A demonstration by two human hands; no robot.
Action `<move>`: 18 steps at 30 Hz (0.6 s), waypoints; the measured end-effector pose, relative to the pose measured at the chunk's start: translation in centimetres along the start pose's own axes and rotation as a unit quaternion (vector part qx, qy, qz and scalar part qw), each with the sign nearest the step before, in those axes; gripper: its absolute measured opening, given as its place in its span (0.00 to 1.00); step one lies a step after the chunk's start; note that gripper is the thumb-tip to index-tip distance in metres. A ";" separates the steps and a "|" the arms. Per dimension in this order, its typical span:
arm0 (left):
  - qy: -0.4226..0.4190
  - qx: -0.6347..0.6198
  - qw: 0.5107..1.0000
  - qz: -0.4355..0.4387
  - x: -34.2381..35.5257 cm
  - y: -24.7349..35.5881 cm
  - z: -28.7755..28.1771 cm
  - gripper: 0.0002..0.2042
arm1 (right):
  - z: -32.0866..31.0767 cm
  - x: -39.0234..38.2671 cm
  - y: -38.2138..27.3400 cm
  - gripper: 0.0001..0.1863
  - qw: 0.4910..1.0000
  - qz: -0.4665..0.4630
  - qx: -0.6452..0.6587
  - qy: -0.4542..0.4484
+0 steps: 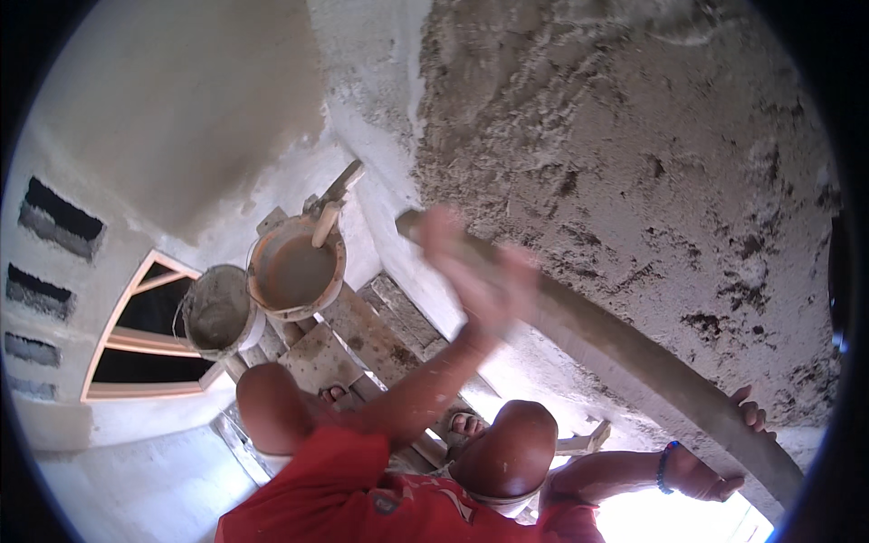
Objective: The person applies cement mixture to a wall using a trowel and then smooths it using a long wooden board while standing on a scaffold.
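Observation:
A long, straight screed board (625,348) slants across wet, rough plaster (634,181) on the wall, from upper middle to lower right. Near its upper end my left hand (484,285) is closed over the board, smeared by motion. Further down, my right hand (701,471), with a beaded bracelet at the wrist, grips the lower part. Its fingers show over the upper edge and its thumb along the lower edge. The board's long side lies close to the plaster; whether it touches all along cannot be seen.
Left of my arm stand an orange-rimmed bucket (342,271) of murky liquid, with tools across its rim, and a bucket of grey mortar (217,317). Below are scaffold planks (362,330) under my feet. A wooden window frame (149,342) and vent openings (59,219) are at far left.

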State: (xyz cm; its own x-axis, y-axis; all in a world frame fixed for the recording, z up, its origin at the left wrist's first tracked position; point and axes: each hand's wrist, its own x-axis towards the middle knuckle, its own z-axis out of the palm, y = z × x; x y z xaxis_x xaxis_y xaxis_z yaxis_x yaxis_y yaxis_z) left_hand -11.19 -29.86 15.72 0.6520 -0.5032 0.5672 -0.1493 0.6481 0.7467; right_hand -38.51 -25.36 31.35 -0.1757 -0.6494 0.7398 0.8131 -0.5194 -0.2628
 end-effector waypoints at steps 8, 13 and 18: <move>0.211 -0.219 0.555 -0.774 -11.7 -9.9 -5.1 0.36 | -8.4 -7.3 0.1 0.39 0.981 0.013 -0.171 0.093; 0.241 -0.266 0.535 -0.765 -18.0 -15.1 -5.6 0.24 | -7.9 -11.2 0.7 0.30 0.770 0.056 -0.582 0.257; 0.205 -0.152 0.588 -0.767 -23.0 -23.3 -9.6 0.35 | -19.4 -22.0 -6.3 0.23 0.655 0.165 -0.594 0.437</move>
State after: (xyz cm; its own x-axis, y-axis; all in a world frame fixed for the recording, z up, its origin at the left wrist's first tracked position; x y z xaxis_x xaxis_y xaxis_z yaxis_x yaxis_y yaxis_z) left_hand -15.57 -27.90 -18.00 -0.0203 -0.4885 -0.8723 0.9481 -0.2862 0.1382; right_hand -50.53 -18.57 4.70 -0.7720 -0.6353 0.0213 -0.0277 0.0002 -0.9996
